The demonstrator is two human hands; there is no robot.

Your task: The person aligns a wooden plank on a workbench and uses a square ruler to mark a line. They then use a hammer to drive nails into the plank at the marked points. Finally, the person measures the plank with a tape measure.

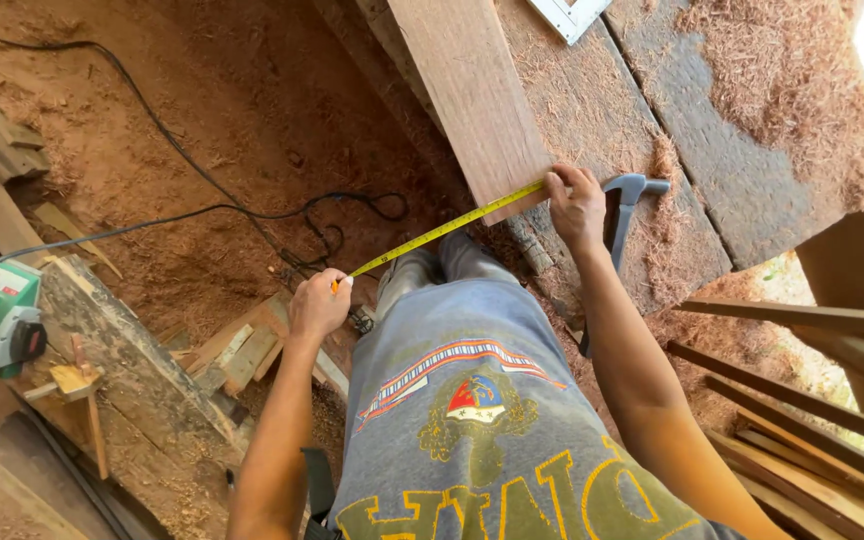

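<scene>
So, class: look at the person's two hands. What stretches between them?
In the head view, a yellow tape measure blade runs taut from the left hand up to the right hand, which pins its end on the wooden plank.

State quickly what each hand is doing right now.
Left hand: closed, gripping the tape measure case end.
Right hand: fingers pressing the tape's end onto the wooden board.

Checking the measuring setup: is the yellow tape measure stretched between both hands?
Yes, the yellow tape measure runs from the left hand to the right hand at the wooden plank.
</scene>
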